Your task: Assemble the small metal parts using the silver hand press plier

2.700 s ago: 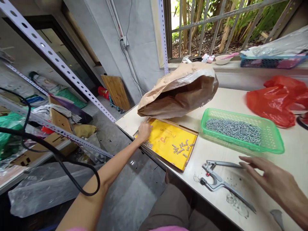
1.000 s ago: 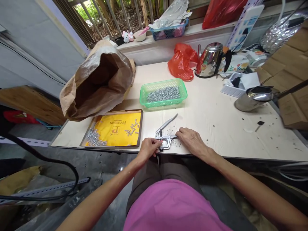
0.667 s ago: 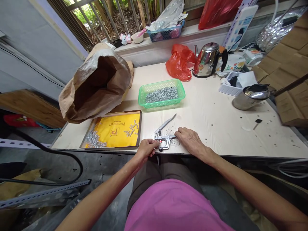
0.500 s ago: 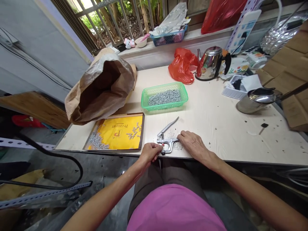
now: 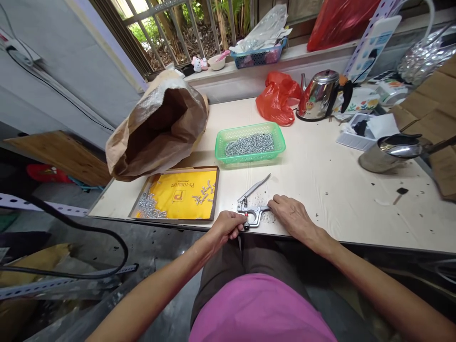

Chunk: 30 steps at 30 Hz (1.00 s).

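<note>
A pair of grey metal snap pliers lies near the table's front edge, with its upper handle raised on a spring and its jaw facing left. The fingers of my right hand are closed on the end of its lower handle. My left hand pinches at the jaw beside a small red and dark die; whatever lies between those fingertips is too small to make out. Behind the pliers, a green plastic basket holds many small silver metal pieces. To the left, a shallow tray with a yellow lining holds more metal pieces.
An open brown paper sack leans over the tray's back edge. Further back stand a red plastic bag and a steel kettle. At the right are a white plastic box, a steel jug and cardboard.
The view has shifted slightly, so the scene sits a little further right. Both hands stay at the pliers, the left fingers pinching at the jaw, with the upper handle still raised.
</note>
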Motion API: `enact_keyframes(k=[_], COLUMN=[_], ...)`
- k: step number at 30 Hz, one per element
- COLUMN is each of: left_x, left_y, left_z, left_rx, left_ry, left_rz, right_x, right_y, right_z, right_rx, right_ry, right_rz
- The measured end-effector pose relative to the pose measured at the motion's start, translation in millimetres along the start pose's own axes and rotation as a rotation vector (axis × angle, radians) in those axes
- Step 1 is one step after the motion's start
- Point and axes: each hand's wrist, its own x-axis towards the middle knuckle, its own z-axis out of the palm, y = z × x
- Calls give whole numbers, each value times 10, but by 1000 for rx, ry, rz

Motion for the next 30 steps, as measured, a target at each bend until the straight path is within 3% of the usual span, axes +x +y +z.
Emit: enact_keyframes(k=[8,22,30], left_x=[-39,-51,-5], left_y=[-60,-96,22], left_z=[34,142,43], left_rx=[-98,-148,93], left_ry=[27,134,-1], left_rz=[57,22,4], right_x=[11,23,0], right_y=[-5,-20,-51], right_z=[-36,-41,-42], right_rx=[-13,-44,-32], right_ry=[-15,-40,-29], right_rz=[11,41,38])
